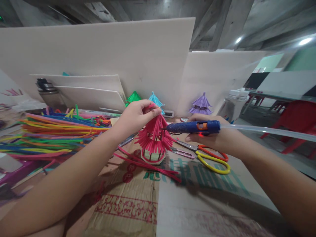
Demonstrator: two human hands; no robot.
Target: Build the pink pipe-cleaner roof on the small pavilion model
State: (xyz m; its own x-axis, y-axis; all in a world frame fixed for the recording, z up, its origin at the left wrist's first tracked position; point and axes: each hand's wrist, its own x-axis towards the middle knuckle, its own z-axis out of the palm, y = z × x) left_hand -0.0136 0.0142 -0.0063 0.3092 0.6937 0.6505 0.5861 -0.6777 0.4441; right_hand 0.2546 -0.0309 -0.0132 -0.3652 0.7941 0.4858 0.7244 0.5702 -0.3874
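Cardboard [128, 197], flat, brownish and printed in green and red, lies under my hands; smooth white boards [98, 52] stand behind, below grey ceiling beams [212, 19]. On it, upright in the middle, stands the red, fuzzy, tiered pagoda model [156, 140]. My left hand [138, 113] has its fingers closed in a pinch at the peak. My right hand [219, 140] grips the blue, pen-shaped plastic glue gun [182, 127]; whether its tip touches the roof, I cannot tell. Soft, many-coloured strips [59, 130] lie bundled at left.

Craft workshop, colourful pipe cleaners [61, 129], glue gun [185, 127], scissors [195, 148], concrete beams [224, 24]
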